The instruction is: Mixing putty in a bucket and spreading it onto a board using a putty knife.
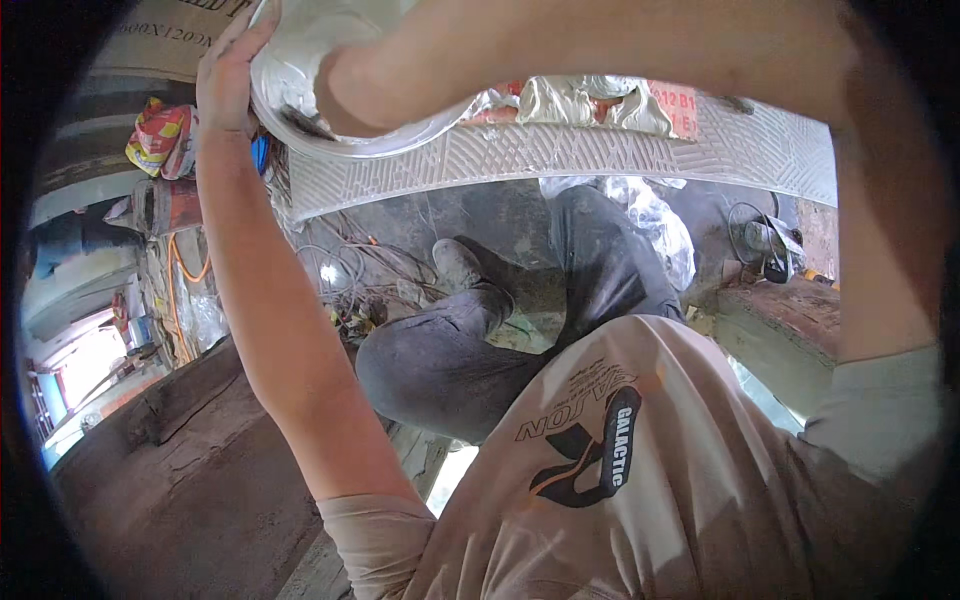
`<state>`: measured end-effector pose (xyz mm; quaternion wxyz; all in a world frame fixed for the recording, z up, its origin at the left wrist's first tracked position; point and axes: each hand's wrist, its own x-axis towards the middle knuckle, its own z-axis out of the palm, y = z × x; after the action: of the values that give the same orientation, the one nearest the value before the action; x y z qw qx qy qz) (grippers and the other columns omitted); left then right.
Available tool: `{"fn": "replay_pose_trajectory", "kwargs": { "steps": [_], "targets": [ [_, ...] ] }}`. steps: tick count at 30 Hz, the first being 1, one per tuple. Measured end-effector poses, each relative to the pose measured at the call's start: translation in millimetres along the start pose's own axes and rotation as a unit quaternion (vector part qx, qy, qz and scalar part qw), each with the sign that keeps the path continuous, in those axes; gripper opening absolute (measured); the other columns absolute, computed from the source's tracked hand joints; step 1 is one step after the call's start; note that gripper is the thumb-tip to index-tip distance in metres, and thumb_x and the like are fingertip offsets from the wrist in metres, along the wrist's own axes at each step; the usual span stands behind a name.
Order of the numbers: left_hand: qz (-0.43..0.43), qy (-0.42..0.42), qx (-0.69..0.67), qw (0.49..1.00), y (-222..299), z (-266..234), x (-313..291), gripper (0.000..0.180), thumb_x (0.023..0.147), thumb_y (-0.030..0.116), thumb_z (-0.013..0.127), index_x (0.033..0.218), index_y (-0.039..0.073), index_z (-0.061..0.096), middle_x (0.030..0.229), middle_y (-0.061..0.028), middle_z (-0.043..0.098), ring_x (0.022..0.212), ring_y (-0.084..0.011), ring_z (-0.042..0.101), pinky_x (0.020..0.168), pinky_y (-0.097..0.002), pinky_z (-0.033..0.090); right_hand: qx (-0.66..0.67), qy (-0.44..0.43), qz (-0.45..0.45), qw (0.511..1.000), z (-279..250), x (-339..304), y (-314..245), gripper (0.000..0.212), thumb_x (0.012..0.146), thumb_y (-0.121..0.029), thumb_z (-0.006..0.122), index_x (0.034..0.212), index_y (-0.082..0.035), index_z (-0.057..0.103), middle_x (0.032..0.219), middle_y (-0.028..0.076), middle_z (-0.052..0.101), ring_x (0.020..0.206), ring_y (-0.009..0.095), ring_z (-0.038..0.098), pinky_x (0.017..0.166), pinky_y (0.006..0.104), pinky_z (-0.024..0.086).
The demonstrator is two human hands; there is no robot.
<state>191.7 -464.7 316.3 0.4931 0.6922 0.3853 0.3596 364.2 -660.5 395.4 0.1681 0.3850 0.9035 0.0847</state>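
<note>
Paste (290, 50) creamily coats the round bucket (385, 151) the left hand (228, 85) grasps (right hand (345, 98) sunk inside, whose grip I cannot tell).

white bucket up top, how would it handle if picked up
The bucket would probably keep its shape, given its even round rim. Thick paste smeared inside could make the wall slippery and add weight, though its depth is hidden.
</note>
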Motion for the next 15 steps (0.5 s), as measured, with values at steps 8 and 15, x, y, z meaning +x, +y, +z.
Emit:
{"fn": "replay_pose_trajectory", "kwargs": {
  "steps": [8, 15],
  "targets": [
    [-0.036, 0.021, -0.075, 0.996, 16, -2, -10, 0.047, 0.1, 0.022, 0.068, 0.139, -0.003, 0.061, 0.126, -0.014, 0.069, 0.106, -0.0226, 0.07, 0.092, -0.0354, 0.057, -0.148, -0.037, -0.086, 0.985, 85, 90, 21, 0.031, 0.085, -0.026, 0.073, 0.108, -0.005, 0.075, 0.1, 0.011, 0.077, 0.096, 0.033, 0.074, 0.08, 0.0441, 0.06],
    [-0.025, 0.048, -0.06, 0.997, 11, 9, -20, 0.046, 0.098, 0.019, 0.07, 0.137, -0.004, 0.062, 0.125, -0.0127, 0.07, 0.105, -0.0211, 0.07, 0.09, -0.0333, 0.056, 0.293, 0.13, 0.103, 0.942, 188, 102, 84, 0.027, 0.088, -0.023, 0.067, 0.109, -0.007, 0.071, 0.095, 0.01, 0.075, 0.084, 0.031, 0.073, 0.071, 0.0456, 0.059]
  ]
}}
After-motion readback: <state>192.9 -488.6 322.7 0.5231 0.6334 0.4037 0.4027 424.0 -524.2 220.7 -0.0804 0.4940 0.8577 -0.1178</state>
